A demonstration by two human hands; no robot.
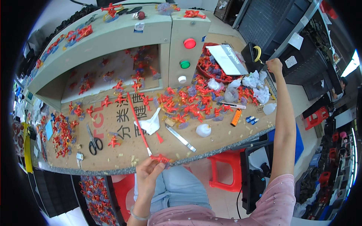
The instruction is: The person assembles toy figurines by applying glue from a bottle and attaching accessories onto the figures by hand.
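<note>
Above the table's near edge, my left hand (146, 176) pinches a small red plastic figure (161, 158) with a bluish translucent part below it. A long thin red-handled brush (138, 126) lies on the table with its pale tip close to those fingers. My right arm stretches far out to the right, and its hand (274, 66) is closed beside a black holder (249, 52) with a yellow ring (257, 53) on it. Whatever that fist may hold is hidden. Loose red figures (188, 107) with purple and yellow parts cover the middle of the cardboard-topped table (113, 150).
A beige machine (171, 49) with an open tunnel and red and green buttons stands at the back. Scissors (94, 141), a white-grey cutter (181, 138), an orange lighter (236, 117) and a white bottle (203, 130) lie about. A red basket (205, 73) is full of figures.
</note>
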